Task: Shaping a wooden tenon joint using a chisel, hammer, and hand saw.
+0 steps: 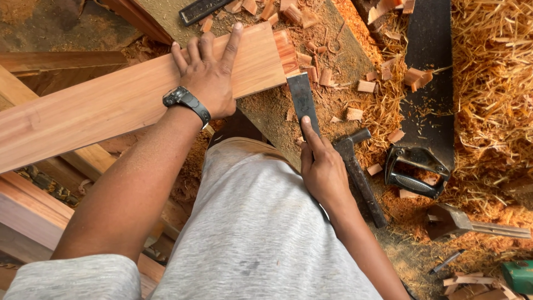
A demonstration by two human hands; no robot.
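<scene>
Left hand (210, 75) lies flat and open on the plank (127, 97), fingers spread and pointing up and away from the body, palm pressing the board down near its cut end; a black wristwatch (186, 101) sits on that wrist. Right hand (323, 169) is closed around the chisel (303, 101), index finger stretched straight along the flat blade, the handle hidden inside the grip. The chisel's long axis runs nearly straight away from the person, tilted slightly left, its edge meeting the plank's end corner. The plank runs long from lower left to upper right, its cut end resting on the sawdust-covered workbench (277, 111). A hammer (358, 172) lies just beside the right hand, touching or nearly so. A handsaw (427, 83) lies further right among wood chips (311, 61) and shavings.
</scene>
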